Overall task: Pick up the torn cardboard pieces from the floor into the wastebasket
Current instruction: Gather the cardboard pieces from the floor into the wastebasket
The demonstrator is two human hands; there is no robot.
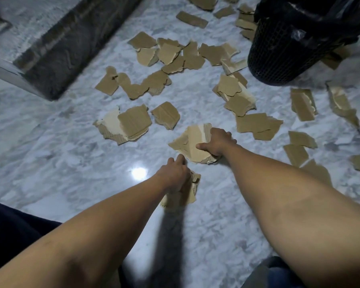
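Several torn brown cardboard pieces [168, 53] lie scattered over the marble floor [60, 146]. My right hand [215, 142] grips a stack of cardboard pieces [189, 142] at floor level, thumb over the near edge. Closer to me, my left hand [174, 175] holds a smaller bundle of cardboard scraps [190, 190] just above the floor, its fingertips reaching toward the right hand's stack. The black mesh wastebasket [283, 48], lined with a black plastic bag, stands at the top right.
A dark stone threshold strip [71, 46] runs diagonally at the upper left. More cardboard pieces [301, 104] lie to the right, near the wastebasket. A light reflection [138, 173] glares on the floor left of my left hand. Dark clothing shows at the bottom left.
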